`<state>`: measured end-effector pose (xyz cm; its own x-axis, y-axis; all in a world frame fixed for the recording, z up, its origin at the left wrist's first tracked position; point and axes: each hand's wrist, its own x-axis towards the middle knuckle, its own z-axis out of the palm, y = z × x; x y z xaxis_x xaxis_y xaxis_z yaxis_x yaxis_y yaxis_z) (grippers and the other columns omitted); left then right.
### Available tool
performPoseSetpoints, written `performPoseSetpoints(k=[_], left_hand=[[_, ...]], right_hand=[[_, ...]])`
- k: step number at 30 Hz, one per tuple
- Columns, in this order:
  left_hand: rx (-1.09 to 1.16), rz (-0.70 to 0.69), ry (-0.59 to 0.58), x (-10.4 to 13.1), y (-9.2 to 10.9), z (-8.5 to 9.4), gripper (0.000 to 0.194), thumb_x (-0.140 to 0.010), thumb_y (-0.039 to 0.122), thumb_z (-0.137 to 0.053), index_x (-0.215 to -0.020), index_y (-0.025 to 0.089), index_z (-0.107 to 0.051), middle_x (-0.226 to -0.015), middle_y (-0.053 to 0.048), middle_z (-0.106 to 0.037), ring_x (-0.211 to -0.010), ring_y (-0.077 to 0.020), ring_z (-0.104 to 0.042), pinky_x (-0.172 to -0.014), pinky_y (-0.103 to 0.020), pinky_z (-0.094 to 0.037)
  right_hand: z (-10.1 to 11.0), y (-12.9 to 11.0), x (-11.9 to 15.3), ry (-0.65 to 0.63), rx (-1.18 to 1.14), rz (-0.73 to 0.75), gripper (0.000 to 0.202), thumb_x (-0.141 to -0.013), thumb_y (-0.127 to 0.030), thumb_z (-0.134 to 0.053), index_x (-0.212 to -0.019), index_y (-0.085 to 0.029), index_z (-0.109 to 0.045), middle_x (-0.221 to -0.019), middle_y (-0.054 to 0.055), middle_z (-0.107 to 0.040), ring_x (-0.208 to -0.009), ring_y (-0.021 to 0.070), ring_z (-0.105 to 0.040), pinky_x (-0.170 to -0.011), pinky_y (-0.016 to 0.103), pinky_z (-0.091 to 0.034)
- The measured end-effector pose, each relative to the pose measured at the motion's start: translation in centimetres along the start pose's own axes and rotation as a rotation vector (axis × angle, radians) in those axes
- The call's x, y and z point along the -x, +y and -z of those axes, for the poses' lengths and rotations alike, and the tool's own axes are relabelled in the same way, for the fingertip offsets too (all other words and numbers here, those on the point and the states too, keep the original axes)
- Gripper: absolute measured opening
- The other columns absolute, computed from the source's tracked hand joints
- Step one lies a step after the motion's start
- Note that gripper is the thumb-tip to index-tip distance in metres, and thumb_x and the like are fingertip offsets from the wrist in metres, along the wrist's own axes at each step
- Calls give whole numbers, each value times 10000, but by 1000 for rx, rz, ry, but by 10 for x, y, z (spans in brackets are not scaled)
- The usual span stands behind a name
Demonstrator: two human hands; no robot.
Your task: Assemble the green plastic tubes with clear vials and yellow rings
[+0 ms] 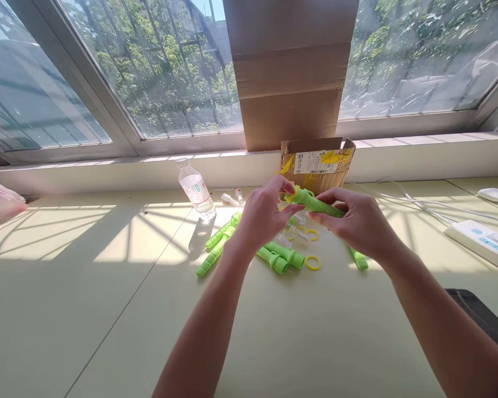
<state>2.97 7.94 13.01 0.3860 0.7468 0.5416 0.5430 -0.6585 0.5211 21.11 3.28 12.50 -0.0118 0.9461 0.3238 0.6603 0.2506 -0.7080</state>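
Observation:
My right hand [359, 218] is wrapped round a green plastic tube [315, 204], held tilted above the table. At the tube's left end, my left hand [268, 213] pinches a yellow ring [292, 194] between thumb and fingers. Beneath and beside my left hand lie several more green tubes [218, 249], two with threaded ends [278, 262] facing me. Loose yellow rings [313, 262] and small clear plastic pieces [301, 233] are scattered just below the held tube. Another green piece [359, 258] lies partly hidden under my right hand.
A clear water bottle [197, 190] stands left of my left hand, near small white items [232, 198]. An open cardboard box [319, 163] is behind my hands. At right are a white power strip [483, 240], cables and a dark object [481, 315]; a pink bag [2, 204] is far left.

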Motion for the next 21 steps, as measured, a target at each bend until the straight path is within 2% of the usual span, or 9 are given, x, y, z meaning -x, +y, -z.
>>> performPoseSetpoints(k=[7,11,16,21], left_hand=[[-33,10,17,1,-1,-6,217,-780,351,-634,-895,216,-509,-955,-8,-667,-748,-155,-628,-629,-276,-477],[-27,-12,-2,1,-2,-5,268,-748,351,-671,-912,215,-507,-1017,-16,-656,-831,-162,-632,-711,-293,-502],[-23,-5,-20,1,-3,-3,268,-738,298,-678,-928,221,-506,-1032,-3,-655,-773,-145,-630,-710,-298,-511],[-8,-8,-42,1,-3,-2,243,-743,253,-666,-922,226,-503,-1045,11,-658,-784,-145,-633,-716,-298,-512]], right_hand=[[-5,11,-4,96,118,66,201,-756,-384,-611,-878,-248,-693,-716,7,-663,-556,139,-507,-519,268,-375],[-6,13,-4,73,117,69,250,-786,-416,-569,-903,-239,-701,-682,7,-648,-528,133,-494,-488,264,-348],[-5,11,-2,-2,43,31,296,-809,-457,-532,-917,-232,-691,-602,-5,-594,-479,122,-474,-438,253,-316],[-6,13,-3,-19,40,52,258,-759,-451,-604,-914,-252,-658,-632,-23,-597,-499,114,-473,-458,242,-338]])
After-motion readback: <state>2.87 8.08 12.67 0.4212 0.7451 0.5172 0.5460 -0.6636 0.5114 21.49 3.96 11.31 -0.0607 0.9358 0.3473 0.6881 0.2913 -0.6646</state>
